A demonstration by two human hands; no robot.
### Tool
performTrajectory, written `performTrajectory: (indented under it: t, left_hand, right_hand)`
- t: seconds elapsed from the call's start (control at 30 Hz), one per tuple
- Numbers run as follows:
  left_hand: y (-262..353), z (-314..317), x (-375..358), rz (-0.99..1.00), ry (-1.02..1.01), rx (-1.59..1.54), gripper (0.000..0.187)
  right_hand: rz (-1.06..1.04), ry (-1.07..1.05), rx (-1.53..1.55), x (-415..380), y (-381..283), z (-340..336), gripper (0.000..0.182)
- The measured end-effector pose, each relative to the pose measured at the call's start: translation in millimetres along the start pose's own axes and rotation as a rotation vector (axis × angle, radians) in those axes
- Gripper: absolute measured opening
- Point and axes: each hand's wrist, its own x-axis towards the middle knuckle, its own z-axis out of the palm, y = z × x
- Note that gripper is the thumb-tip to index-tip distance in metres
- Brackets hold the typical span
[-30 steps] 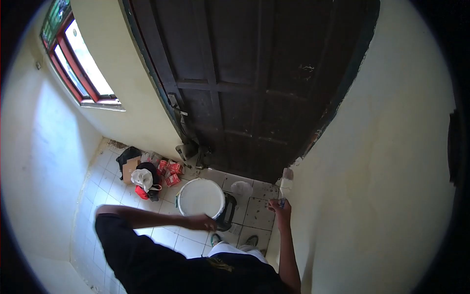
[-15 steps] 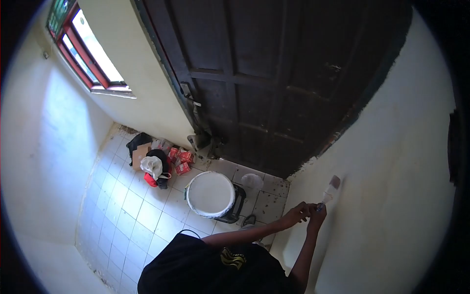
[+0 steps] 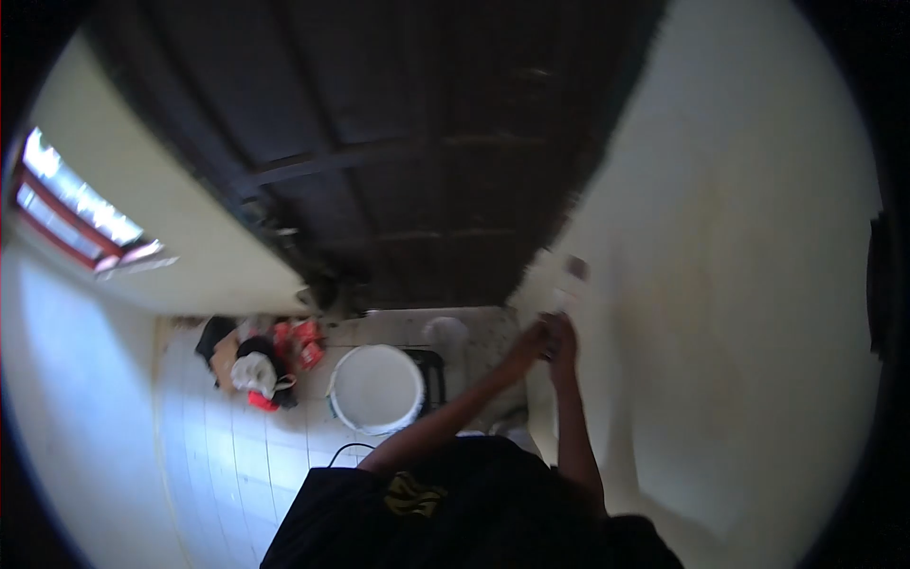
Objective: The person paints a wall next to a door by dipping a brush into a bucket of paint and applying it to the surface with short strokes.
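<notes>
My right hand (image 3: 563, 338) is closed around the handle of a paintbrush (image 3: 572, 277). The brush points up and away from me, its darker bristle end close to the pale wall on the right. My left hand (image 3: 534, 345) meets the right one at the lower end of the handle, fingers curled in against it. Motion blur and the overlap of the hands hide most of the handle and the exact finger positions.
A large round bucket (image 3: 377, 389) with a whitish top stands on the tiled floor, beside a dark object (image 3: 432, 377). Bags, cloths and red packets (image 3: 305, 343) lie by the far wall. A dark panelled door (image 3: 379, 190) is ahead, a red-framed window (image 3: 81, 213) at left.
The view has turned, so the door, bucket and window sit further left. Both hands, still together at the brush, appear higher and more to the left in view.
</notes>
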Motion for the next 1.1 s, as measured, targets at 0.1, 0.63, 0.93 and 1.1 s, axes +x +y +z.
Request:
performTrajectory:
  t: [0.1,0.63,0.93,1.1]
  left_hand:
    - [20,1,2,-0.104,0.104,0.055,0.034]
    - [17,-49,122,-0.188,0.420,1.355,0.027]
    - [28,-39,138,-0.163,0.374,1.264,0.030]
    - [48,-56,138,0.071,0.380,0.500,0.028]
  right_hand:
    - [-0.004,-0.089,0.042,-3,-5,9,0.051]
    - [0.121,0.088,-0.543,-65,12,-112,0.030]
    - [0.135,0.043,-0.675,-71,-4,-143,0.028]
    - [0.190,-0.008,-0.720,-73,-17,-140,0.030]
